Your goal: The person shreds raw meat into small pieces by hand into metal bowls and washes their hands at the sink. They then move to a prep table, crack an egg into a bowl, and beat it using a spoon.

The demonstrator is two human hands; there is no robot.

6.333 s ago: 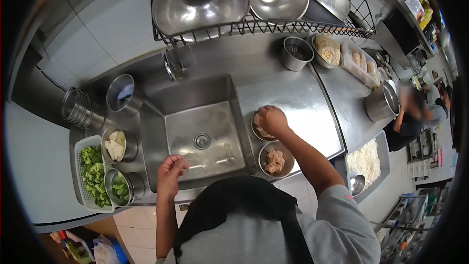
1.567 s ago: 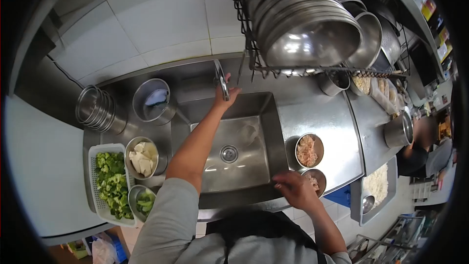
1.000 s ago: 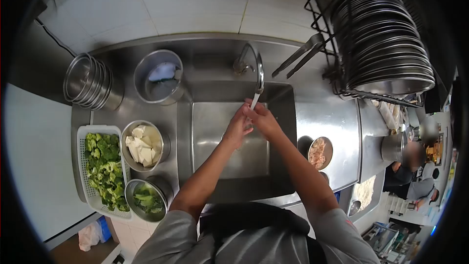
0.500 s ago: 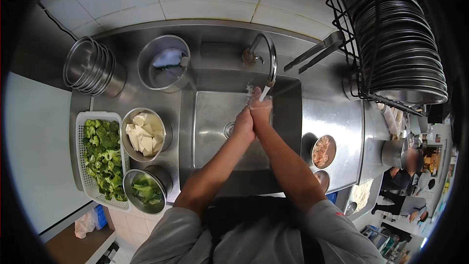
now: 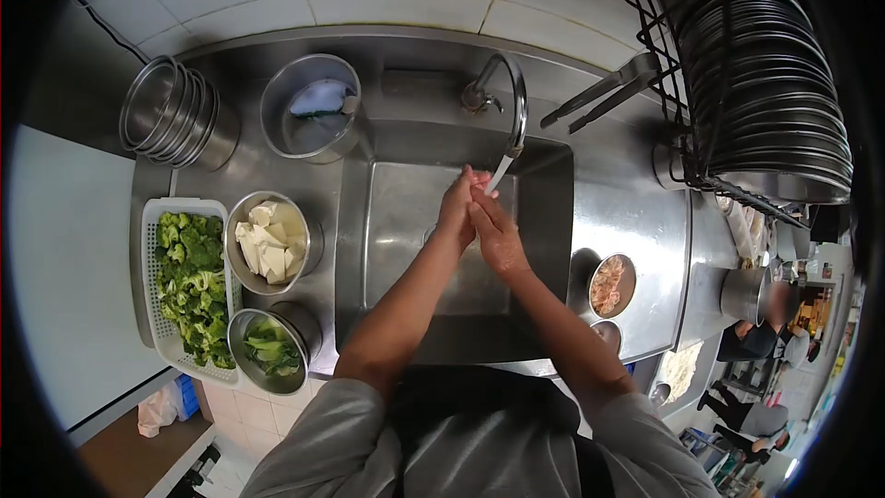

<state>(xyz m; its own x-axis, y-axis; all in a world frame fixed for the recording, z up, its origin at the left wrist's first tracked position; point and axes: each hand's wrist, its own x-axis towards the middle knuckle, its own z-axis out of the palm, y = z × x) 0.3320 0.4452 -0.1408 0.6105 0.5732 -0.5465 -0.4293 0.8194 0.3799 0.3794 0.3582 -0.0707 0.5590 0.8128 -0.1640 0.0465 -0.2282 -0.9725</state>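
Above the sink basin (image 5: 387, 300), both hands meet under the curved faucet (image 5: 524, 111), whose water falls onto them. My left hand (image 5: 457, 207) is cupped, palm turned to the right, fingers extended toward the stream. Against its palm lie the outstretched fingers of my right hand (image 5: 499, 238), lower and to the right. The skin looks wet, and no object shows in either hand. Part of the left palm is hidden behind the right fingers.
Left of the sink are a white basket of broccoli (image 5: 192, 300), a bowl of white tofu-like blocks (image 5: 269, 249), a bowl of leafy greens (image 5: 272, 348), a deep pot (image 5: 313, 143) and stacked pots (image 5: 157, 115). To the right are a bowl of shredded food (image 5: 610, 284), tongs (image 5: 604, 92) and racked plates (image 5: 770, 65).
My hands were clasped together in the stream. Now the right hand has drawn lower, its fingers sliding onto the left palm. The view has shifted slightly.
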